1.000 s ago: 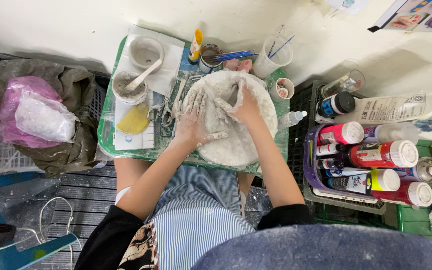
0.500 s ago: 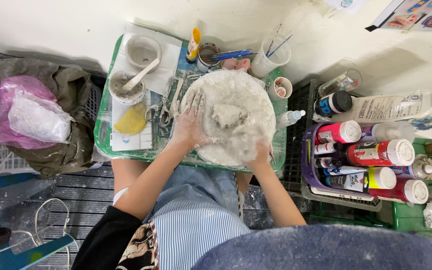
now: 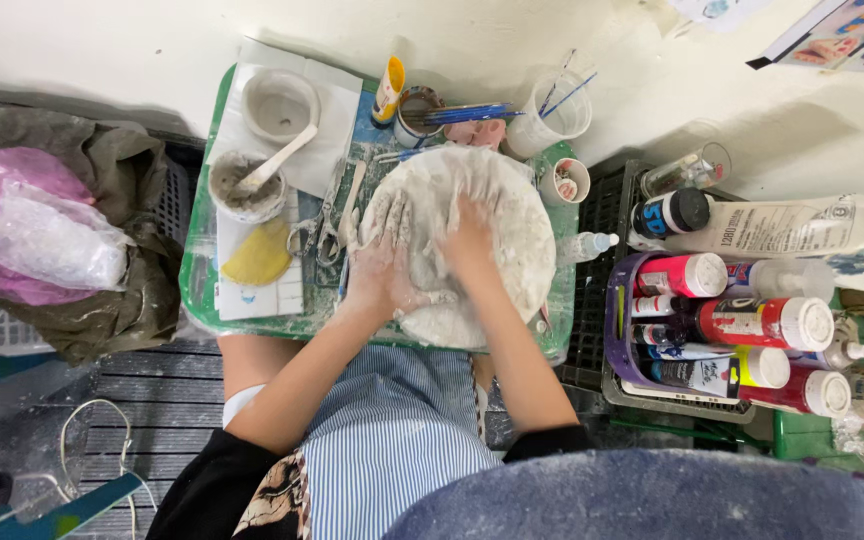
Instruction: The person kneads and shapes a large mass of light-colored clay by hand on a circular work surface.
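Hands first: the left hand (image 3: 384,262) lies flat, fingers spread apart, pressed palm-down on the left part of a large white plaster-coated disc (image 3: 512,215), with nothing clamped in its grip. The right hand (image 3: 470,240) rests just beside it on the middle of the same disc, fingers loosely together and flat on the pale surface, also closed on nothing. Both hands and forearms are smeared with the white paste.

The disc sits on the right half of a green tray (image 3: 195,285) that serves as the tabletop over the person's lap, and its lower edge reaches the tray's near rim. Left of the disc, touching or just beside the left hand, lie metal tools (image 3: 324,225), among them what look like scissors. Farther left sits a grey bowl (image 3: 244,188) with a white spatula (image 3: 274,160) leaning in it, a yellow sponge (image 3: 260,255) below that, and an empty white bowl (image 3: 280,104) above on a sheet of white paper.

Along the far rim stand a yellow tube (image 3: 388,90), a small jar with blue brushes (image 3: 472,112) laid across it, and a clear plastic cup (image 3: 552,118) holding thin sticks. A small paper cup (image 3: 564,182) stands just right of the disc.

Well apart to the right, a purple basket (image 3: 616,330) holds paint bottles (image 3: 767,322) with red and pink bodies. At far left a pink plastic bag (image 3: 12,205) rests in a drab cloth.
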